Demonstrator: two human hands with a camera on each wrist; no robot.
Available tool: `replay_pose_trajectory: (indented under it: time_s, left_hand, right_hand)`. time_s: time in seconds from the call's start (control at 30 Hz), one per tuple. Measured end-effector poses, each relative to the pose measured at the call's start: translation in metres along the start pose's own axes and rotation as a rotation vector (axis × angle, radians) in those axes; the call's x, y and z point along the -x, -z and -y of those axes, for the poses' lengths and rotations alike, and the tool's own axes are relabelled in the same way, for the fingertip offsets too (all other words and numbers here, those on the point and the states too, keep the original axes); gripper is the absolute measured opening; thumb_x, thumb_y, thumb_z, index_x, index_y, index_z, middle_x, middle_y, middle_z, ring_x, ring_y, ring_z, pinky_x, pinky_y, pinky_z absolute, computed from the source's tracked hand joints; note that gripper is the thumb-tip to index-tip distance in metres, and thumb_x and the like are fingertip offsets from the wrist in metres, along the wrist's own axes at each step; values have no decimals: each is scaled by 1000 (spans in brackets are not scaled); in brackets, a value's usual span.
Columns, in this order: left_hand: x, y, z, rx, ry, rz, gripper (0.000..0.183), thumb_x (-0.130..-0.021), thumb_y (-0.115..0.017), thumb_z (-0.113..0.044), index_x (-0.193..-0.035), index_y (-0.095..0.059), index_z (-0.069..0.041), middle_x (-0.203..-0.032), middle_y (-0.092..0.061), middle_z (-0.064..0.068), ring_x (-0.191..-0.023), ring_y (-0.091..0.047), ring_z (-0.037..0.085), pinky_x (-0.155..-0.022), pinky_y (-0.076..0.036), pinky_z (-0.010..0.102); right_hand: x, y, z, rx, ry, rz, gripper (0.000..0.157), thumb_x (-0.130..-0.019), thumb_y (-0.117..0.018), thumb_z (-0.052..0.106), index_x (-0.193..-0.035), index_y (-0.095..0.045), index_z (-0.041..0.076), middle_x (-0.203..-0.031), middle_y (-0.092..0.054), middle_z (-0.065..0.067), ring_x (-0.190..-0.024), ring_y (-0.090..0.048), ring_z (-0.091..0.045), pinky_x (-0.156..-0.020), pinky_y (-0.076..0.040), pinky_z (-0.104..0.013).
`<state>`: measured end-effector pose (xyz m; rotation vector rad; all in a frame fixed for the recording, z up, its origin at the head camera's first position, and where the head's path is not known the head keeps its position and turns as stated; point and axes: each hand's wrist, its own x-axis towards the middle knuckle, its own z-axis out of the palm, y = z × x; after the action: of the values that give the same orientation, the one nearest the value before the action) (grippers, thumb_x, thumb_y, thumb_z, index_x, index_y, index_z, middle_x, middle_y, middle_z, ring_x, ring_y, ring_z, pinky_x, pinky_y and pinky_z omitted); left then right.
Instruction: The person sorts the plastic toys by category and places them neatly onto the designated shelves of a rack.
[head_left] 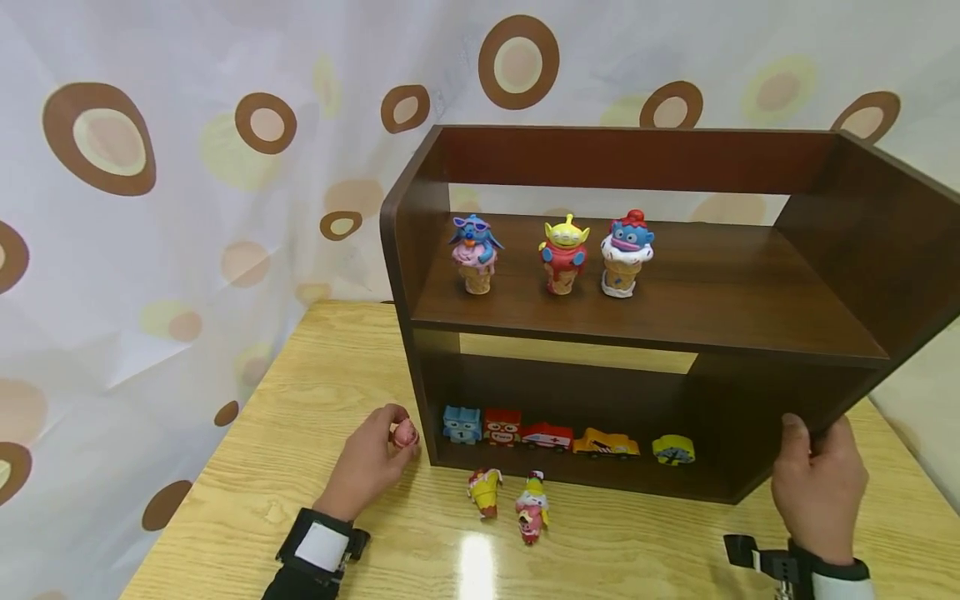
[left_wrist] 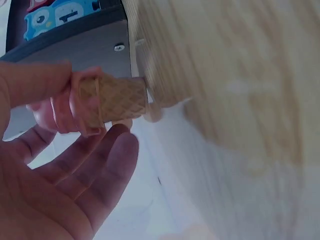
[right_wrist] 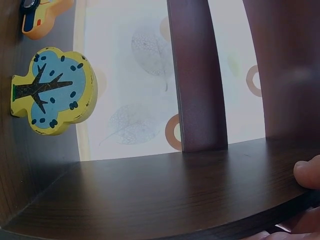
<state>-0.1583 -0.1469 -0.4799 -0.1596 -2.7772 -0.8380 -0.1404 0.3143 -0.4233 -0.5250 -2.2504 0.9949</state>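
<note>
Just left of the dark wooden shelf (head_left: 750, 292), my left hand (head_left: 367, 467) holds a pink ice-cream-cone figurine (head_left: 406, 433) between thumb and fingers. The left wrist view shows its waffle cone (left_wrist: 122, 97) pointing away from the palm, close to the wooden tabletop. With my right hand (head_left: 821, 492) I grip the front edge of the shelf's right side panel (right_wrist: 150, 195), thumb on the inner face. In front of the shelf, a yellow cone figurine (head_left: 486, 492) and a pink-and-yellow figurine (head_left: 532, 510) lie on the table.
On the upper board stand a blue figurine (head_left: 476, 254), a green alien figurine (head_left: 564, 254) and a blue figurine with white icing (head_left: 627, 254). Below are two owl blocks (head_left: 462, 425), a red-and-white car (head_left: 547, 436), a yellow vehicle (head_left: 606, 443) and a tree block (right_wrist: 60, 92).
</note>
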Motion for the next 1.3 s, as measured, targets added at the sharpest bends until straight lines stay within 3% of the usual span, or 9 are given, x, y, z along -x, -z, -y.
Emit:
replay_pose_trajectory:
  time_s: [0.17,0.3,0.53,0.7,0.83,0.97,1.07,1.2,1.3]
  left_hand:
    - [2,-1,-4,-93,-34,-48,43,-83,-73,-9,-124,-60,-4,-114,-64,18,-94,-65,27,-86,-58,44]
    - [1,-2,-5,-125,-57,-82,42,-83,-71,-6,-125,-61,-4,-111,-63,21,-92,-67,30,-82,-58,45]
    - [3,-5,-4,-120,-60,-105,46,-82,-77,-9,-125,-61,-3,-110,-63,21,-90,-68,30,-78,-60,44]
    - [2,-5,-4,-107,-20,-117,42,-82,-79,-13,-120,-64,-4,-107,-62,19,-84,-66,26,-74,-60,41]
    - [6,4,-9,-113,-29,-75,34,-82,-79,-13,-114,-68,-6,-104,-63,14,-78,-61,18,-70,-57,34]
    - [19,30,-27,-96,-74,11,31,-80,-80,-15,-108,-69,-10,-99,-63,6,-74,-56,12,-66,-50,26]
    - [30,58,-52,-1,-193,65,28,-81,-80,-17,-107,-68,-15,-98,-62,-3,-75,-55,7,-66,-51,22]
    - [38,93,-96,229,-480,98,27,-88,-76,-18,-112,-64,-23,-102,-61,-9,-84,-56,2,-72,-54,21]
    - [34,112,-136,330,-655,68,28,-90,-73,-17,-116,-63,-22,-111,-60,-7,-92,-57,3,-77,-53,20]
  right_hand:
    - [1,0,0,-3,0,5,37,-104,-43,22,-130,-52,-4,-121,-61,-29,-74,-27,23,-63,-26,-10]
    - [1,0,1,-12,6,2,36,-103,-44,21,-130,-52,-4,-120,-62,-28,-75,-28,23,-63,-27,-10]
    - [-1,0,2,-13,19,2,36,-103,-45,20,-129,-52,-4,-120,-62,-29,-75,-28,24,-63,-26,-8]
    - [-1,-1,0,-7,22,-1,37,-104,-44,21,-129,-52,-4,-120,-61,-29,-74,-28,24,-62,-26,-8]
    - [1,-1,0,-3,25,-10,36,-103,-44,20,-128,-52,-5,-118,-62,-30,-73,-27,24,-61,-25,-8]
    - [2,-2,0,-6,26,-9,36,-103,-44,20,-127,-52,-5,-118,-62,-30,-72,-27,25,-60,-25,-6]
    - [2,-2,2,-8,22,1,36,-104,-44,20,-129,-52,-5,-120,-62,-30,-73,-27,25,-60,-25,-4]
    - [2,-1,2,3,28,-3,36,-104,-44,20,-128,-52,-6,-119,-61,-30,-73,-26,25,-60,-24,-4]
    - [0,0,1,8,24,0,37,-104,-44,21,-128,-52,-5,-119,-61,-30,-73,-26,25,-59,-24,-4]
